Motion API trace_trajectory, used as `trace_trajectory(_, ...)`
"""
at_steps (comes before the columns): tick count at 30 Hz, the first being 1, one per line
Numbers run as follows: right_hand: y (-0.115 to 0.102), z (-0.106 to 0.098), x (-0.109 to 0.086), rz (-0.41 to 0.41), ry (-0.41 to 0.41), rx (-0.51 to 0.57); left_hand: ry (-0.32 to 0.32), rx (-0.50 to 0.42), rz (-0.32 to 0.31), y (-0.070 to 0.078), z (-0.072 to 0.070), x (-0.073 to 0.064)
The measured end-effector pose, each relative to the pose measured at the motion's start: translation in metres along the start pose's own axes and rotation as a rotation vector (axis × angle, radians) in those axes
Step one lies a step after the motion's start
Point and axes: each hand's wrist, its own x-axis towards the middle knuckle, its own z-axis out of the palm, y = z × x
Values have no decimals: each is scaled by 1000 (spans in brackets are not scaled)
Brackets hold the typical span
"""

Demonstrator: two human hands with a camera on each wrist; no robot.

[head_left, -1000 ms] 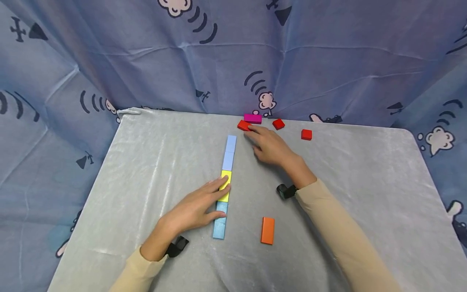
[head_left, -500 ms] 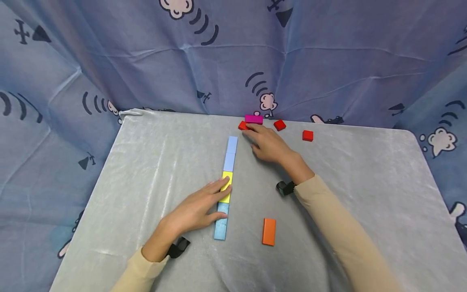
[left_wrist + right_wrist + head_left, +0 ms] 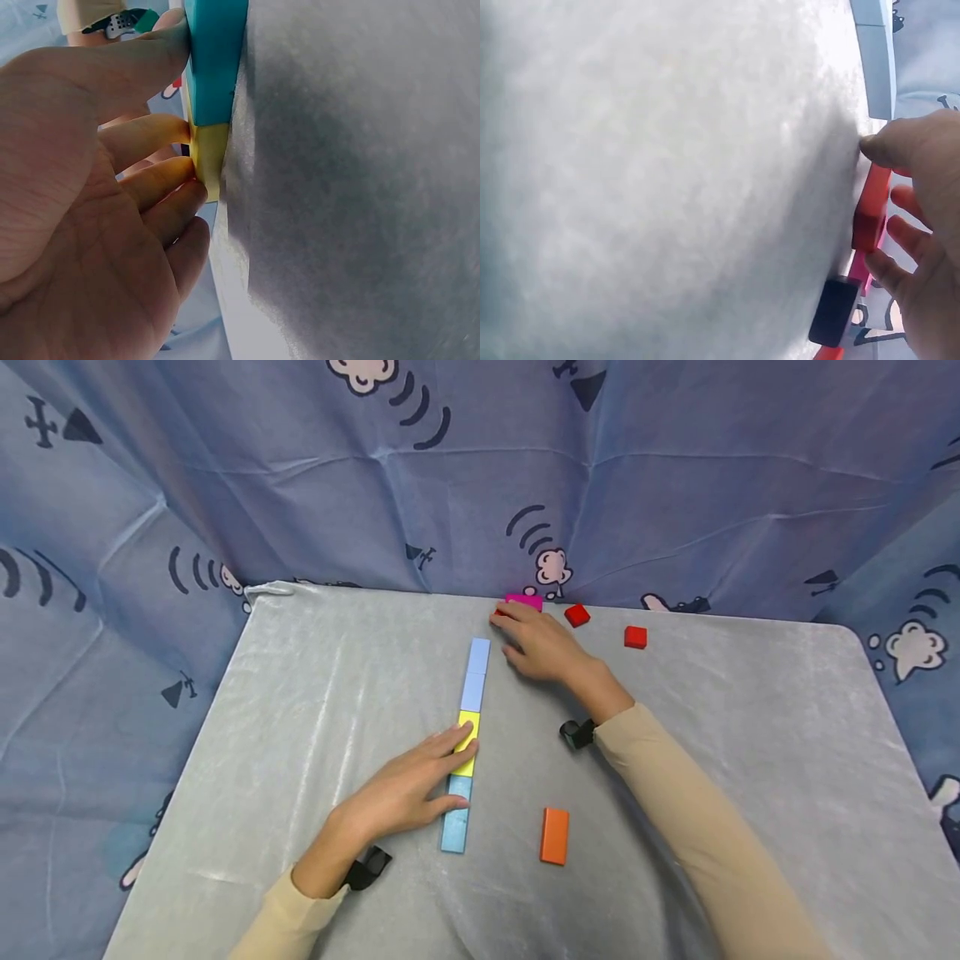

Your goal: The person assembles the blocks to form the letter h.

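A straight row of blocks lies on the table: two periwinkle-blue blocks (image 3: pixel 472 692), a yellow section (image 3: pixel 464 767) and a light-blue section (image 3: pixel 453 832). My left hand (image 3: pixel 397 789) rests along the row's left side, fingertips on the yellow, thumb on the light blue, which looks teal in the left wrist view. At the far edge my right hand (image 3: pixel 543 643) reaches over a red block (image 3: pixel 870 217), mostly hidden by the fingers in the head view. In the right wrist view, thumb and fingers spread around that block, one fingertip right at its near end. A magenta block (image 3: pixel 524 602) lies just behind.
Two more red blocks (image 3: pixel 577 615) (image 3: pixel 635 637) sit right of my right hand near the back edge. An orange block (image 3: pixel 554 837) lies right of the row, nearer the front. A patterned blue curtain (image 3: pixel 480 485) hangs behind the grey cloth-covered table (image 3: pixel 300 693).
My right hand has shifted slightly left and toward the back edge, covering more of the red block. The left hand and the row stay put.
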Motion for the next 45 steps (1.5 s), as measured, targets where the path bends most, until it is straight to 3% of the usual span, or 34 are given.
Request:
trace_trajectory(28,-14,-2,-8,46,-70,-43,-12,-14,-29,0,1,-1)
trace_trajectory(37,-20,-4,-15,21,-40,-34,5,2,-34,2,1,-2)
trace_trajectory(45,-19,-2,-25,70,-23,12,7,-2,-24,4,1,-1)
